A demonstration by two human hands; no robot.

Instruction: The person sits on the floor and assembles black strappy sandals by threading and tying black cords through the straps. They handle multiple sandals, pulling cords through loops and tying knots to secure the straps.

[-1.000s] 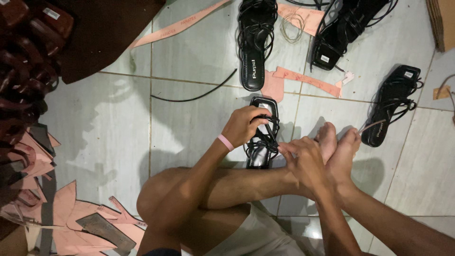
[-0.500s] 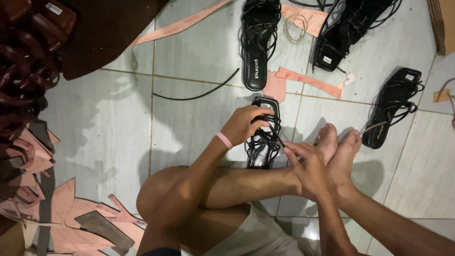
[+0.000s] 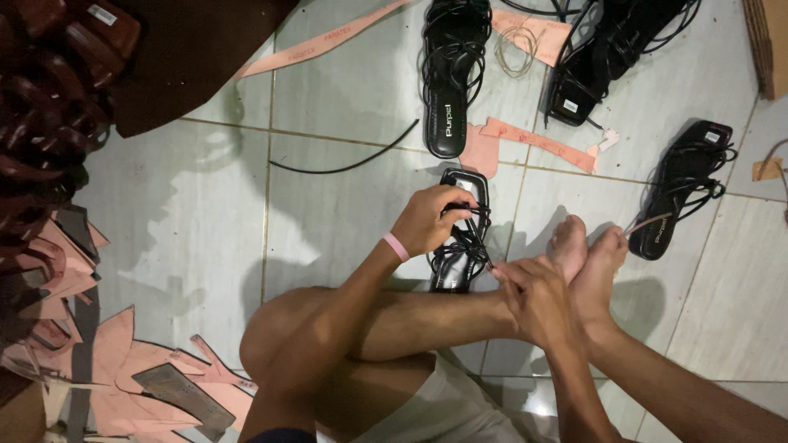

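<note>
Both hands on one of four black sandals

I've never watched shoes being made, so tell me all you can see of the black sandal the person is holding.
The black sandal is flat and strappy, with thin cord-like straps over a glossy, squared sole. It lies on the pale tiled floor, toe end away from the person, beside their bare feet. The left hand presses on its front part; the right hand pinches a strap near the heel.
</note>
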